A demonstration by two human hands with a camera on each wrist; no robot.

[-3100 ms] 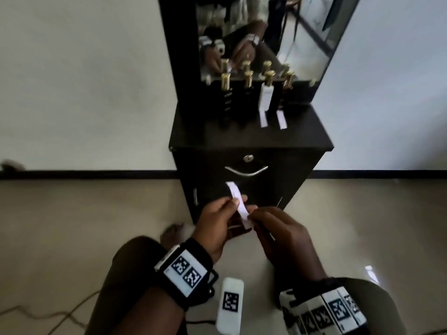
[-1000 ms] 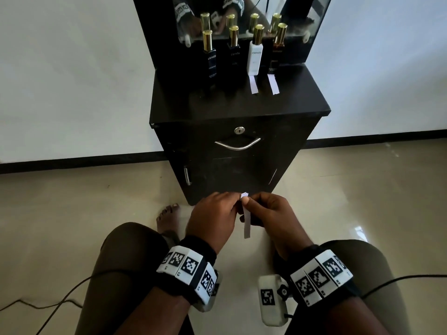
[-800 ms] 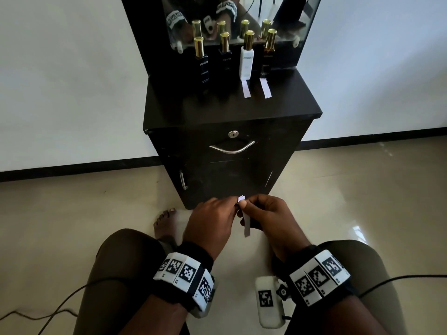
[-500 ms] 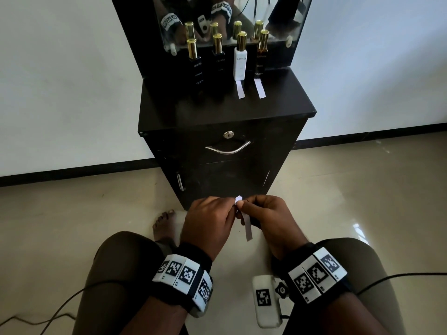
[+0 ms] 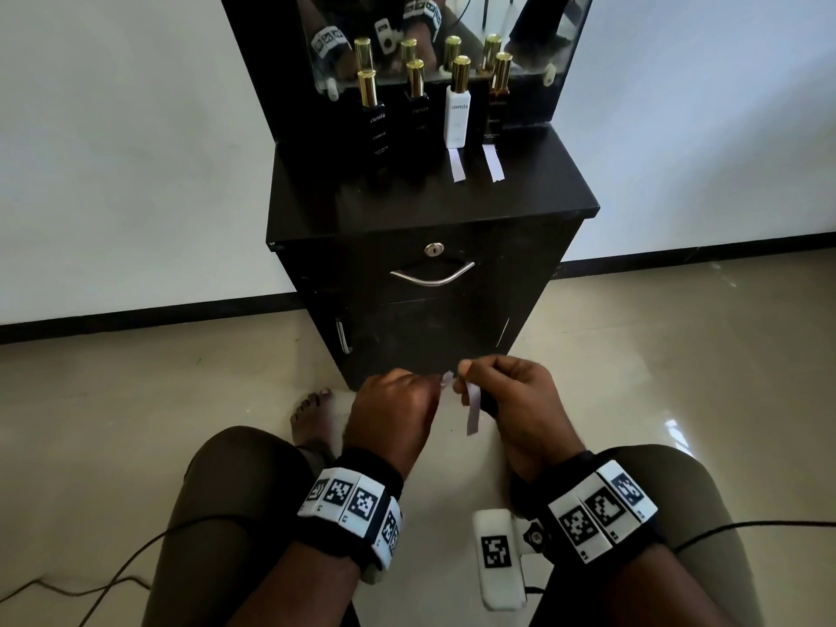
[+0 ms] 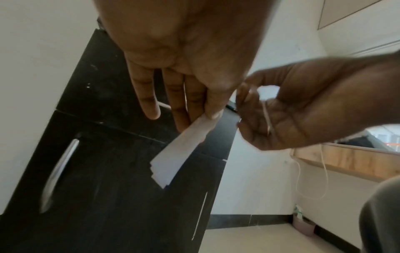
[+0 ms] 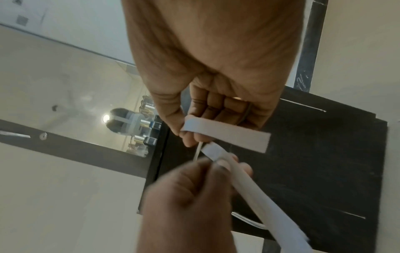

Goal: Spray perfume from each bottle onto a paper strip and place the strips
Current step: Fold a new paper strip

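I am sitting on the floor in front of a black cabinet (image 5: 429, 310), holding both hands low before its drawer front. My left hand (image 5: 393, 414) is pinching a small stack of paper strips (image 6: 179, 150) between thumb and fingertips; in the left wrist view the stack is fanning out below my fingers (image 6: 149, 101), which are lying fairly straight. My right hand (image 5: 511, 400) is pinching a single paper strip (image 5: 472, 409) between thumb and forefinger, with the other fingers curling into the palm; the strip is hanging down from the pinch, and its top end is sitting just beside the top of the stack. In the right wrist view the single strip is sticking out sideways from my thumb, close to the stack but apart from it.

On the cabinet top, four perfume bottles with gold caps are standing in a row along the rear edge, against a mirror (image 5: 443, 33). From the left they are a black bottle (image 5: 373, 124), a second dark bottle (image 5: 418, 115), a white bottle (image 5: 457, 115) and a brown bottle (image 5: 495, 110). One placed strip (image 5: 458, 165) is lying flat on the top just in front of the white bottle, and another placed strip (image 5: 493, 162) is lying just in front of the brown one, both pointing toward the front edge
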